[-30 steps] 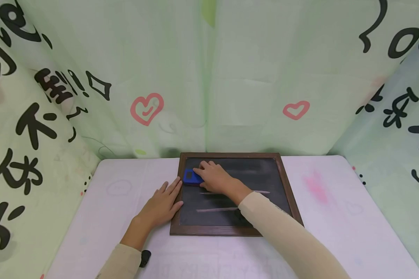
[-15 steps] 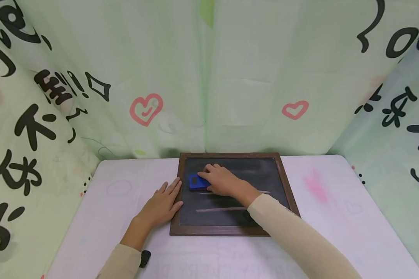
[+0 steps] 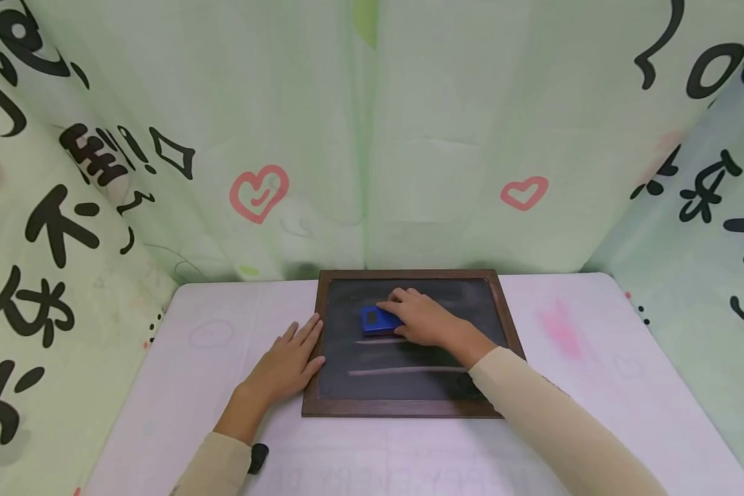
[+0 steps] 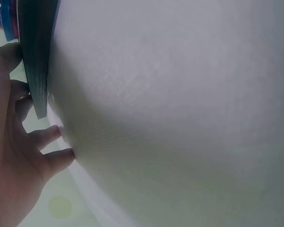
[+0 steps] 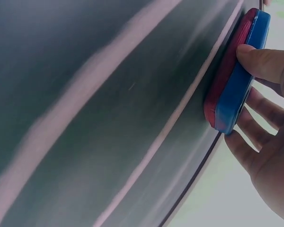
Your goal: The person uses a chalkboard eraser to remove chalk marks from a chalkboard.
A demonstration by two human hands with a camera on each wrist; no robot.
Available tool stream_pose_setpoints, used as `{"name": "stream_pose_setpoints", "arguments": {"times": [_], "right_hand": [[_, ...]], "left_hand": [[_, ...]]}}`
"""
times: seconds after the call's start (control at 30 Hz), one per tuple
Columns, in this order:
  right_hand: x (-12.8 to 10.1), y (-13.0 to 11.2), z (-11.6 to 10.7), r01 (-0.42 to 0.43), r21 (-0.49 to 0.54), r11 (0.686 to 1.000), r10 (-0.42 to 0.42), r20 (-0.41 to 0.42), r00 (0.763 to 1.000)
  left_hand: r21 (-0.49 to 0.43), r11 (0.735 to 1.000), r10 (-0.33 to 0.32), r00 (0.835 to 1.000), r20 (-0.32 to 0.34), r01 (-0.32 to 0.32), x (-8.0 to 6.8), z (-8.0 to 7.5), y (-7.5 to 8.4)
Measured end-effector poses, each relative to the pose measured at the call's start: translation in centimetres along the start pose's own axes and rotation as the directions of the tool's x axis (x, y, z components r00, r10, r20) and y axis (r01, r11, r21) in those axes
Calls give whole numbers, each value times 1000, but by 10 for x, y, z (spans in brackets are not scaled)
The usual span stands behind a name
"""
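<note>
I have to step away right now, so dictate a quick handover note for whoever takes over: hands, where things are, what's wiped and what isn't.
Right hand: grips the blue eraser, its pad pressed flat on the chalkboard, upper middle area.
Left hand: lies flat, fingers straight, on the table against the board's left frame, steadying it.
Done: the upper part of the board shows only smeared chalk haze.
Left: two horizontal chalk lines remain, the upper line just below the eraser, the lower line nearer the bottom frame.
A small black object lies by the left sleeve.
</note>
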State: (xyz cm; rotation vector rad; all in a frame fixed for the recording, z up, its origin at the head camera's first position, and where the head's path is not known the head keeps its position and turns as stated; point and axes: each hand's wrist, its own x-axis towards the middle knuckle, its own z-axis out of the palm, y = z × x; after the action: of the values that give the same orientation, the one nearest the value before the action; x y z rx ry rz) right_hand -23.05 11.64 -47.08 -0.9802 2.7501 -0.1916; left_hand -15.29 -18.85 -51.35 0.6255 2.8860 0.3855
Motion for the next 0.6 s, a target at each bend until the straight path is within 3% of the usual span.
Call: {"name": "stream_pose_setpoints", "arguments": {"times": [0.6], "right_hand": [[-58,67,-3,-113,54,992,118,-83,990]], "left_hand": [[16,1000,-3,1000,3,3,2,3,-3]]}}
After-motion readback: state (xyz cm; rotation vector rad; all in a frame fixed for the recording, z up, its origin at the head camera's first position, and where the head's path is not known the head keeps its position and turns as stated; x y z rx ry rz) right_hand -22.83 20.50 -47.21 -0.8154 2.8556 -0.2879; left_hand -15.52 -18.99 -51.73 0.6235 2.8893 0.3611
